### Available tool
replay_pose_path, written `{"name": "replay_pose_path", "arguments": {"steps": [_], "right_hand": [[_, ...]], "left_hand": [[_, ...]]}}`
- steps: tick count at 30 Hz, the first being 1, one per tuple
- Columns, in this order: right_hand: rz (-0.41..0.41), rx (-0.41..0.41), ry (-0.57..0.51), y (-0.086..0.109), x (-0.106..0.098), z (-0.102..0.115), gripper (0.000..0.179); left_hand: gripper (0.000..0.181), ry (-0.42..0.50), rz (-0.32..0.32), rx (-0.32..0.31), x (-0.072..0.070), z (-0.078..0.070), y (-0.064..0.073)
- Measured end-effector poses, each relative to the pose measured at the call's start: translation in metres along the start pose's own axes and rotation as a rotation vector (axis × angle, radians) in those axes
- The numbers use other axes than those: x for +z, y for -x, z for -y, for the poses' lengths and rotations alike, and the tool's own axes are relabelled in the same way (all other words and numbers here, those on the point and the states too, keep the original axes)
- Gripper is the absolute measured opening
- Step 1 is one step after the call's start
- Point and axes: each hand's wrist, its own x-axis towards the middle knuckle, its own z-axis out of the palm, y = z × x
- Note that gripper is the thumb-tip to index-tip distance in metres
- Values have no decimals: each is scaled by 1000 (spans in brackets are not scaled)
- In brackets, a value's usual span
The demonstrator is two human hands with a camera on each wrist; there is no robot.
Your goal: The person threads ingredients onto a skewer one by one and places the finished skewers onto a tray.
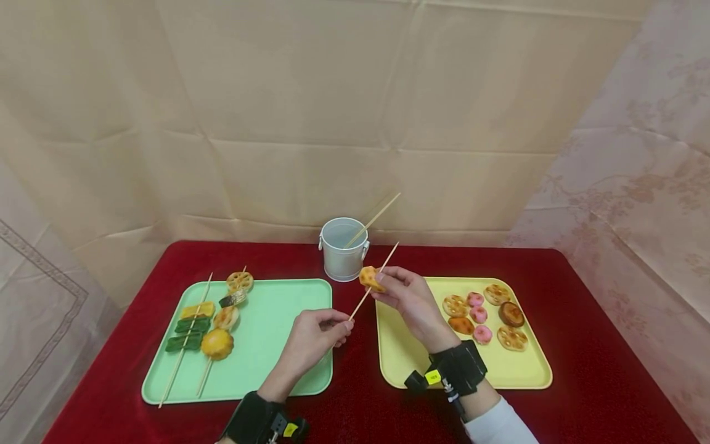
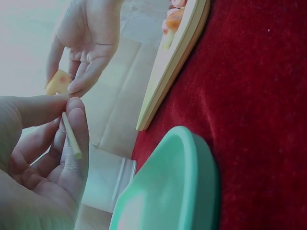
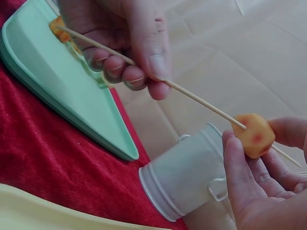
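Observation:
Between finger and thumb, my left hand (image 1: 318,336) pinches a thin wooden skewer (image 3: 199,100), which slants up to the right. My right hand (image 1: 410,302) grips a yellow-orange food piece (image 3: 253,135) with reddish spots, its exact kind unclear. The skewer runs through this piece, and its pointed tip sticks out on the far side in the right wrist view. Past the left fingers, the skewer's blunt end (image 2: 76,151) shows in the left wrist view. Both hands are above the table, in the gap between the two trays.
A green tray (image 1: 277,296) at left holds two loaded skewers. On the yellow tray (image 1: 399,364) at right lie lotus root slices (image 1: 511,338), pink rings (image 1: 482,334), a mushroom cap (image 1: 511,314) and an orange piece (image 1: 461,325). Behind stands a white bucket (image 1: 342,262) with a skewer (image 1: 383,211).

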Motion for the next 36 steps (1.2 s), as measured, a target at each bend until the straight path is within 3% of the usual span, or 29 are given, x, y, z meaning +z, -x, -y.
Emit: {"name": "replay_pose_path", "arguments": {"steps": [14,22,30,36], "right_hand": [[102,41,200,5,11,-12,35],[33,34,184,4,9,-10,32],[118,47,218,4,13,-16,34],[134,46,212,6,16,-17,30]], "left_hand": [[18,12,-47,-32,-1,1,-2],[21,54,-11,-31,-2,0,-1],[15,3,-76,-39,-2,-1,-1],[18,12,-90,-37,-1,2,-1]]}}
